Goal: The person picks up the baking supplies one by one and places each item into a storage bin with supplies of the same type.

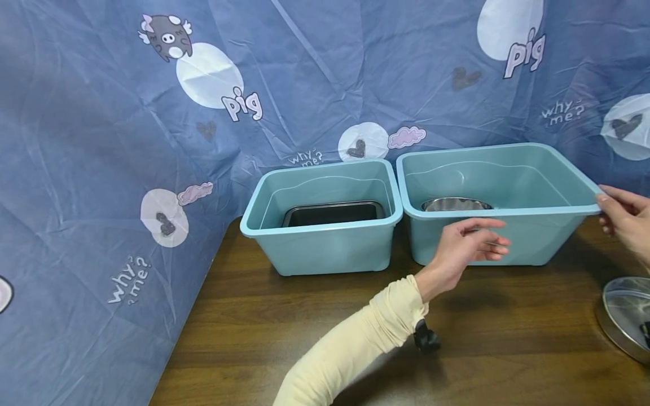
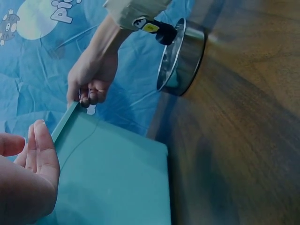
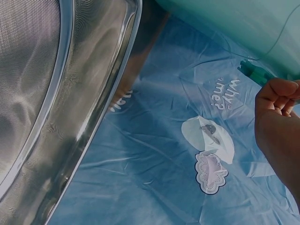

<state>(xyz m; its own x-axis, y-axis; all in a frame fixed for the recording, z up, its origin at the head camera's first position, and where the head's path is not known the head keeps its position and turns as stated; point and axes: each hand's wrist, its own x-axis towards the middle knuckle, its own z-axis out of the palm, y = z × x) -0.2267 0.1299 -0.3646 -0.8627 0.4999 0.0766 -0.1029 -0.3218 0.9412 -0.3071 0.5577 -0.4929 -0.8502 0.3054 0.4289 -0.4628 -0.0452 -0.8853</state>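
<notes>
At the right end of the right blue-green plastic bin (image 1: pixel 508 237), my right hand (image 1: pixel 627 217) pinches the rim's front corner between thumb and fingers. The left wrist view also shows that grip, with the right hand (image 2: pixel 96 77) bent down over the rim. My left hand (image 1: pixel 464 248) hovers by the same bin's front wall, fingers loosely extended and holding nothing. Inside that bin a shiny metal bowl (image 1: pixel 454 204) shows only its upper part; the front rim hides the rest.
Left of it stands a second blue-green bin (image 1: pixel 325 248) with a dark rectangular pan (image 1: pixel 332 213) inside. A round metal sieve (image 1: pixel 616 321) stands on the wooden table (image 1: pixel 487 349) at right. Patterned blue cloth (image 1: pixel 315 73) hangs behind the bins.
</notes>
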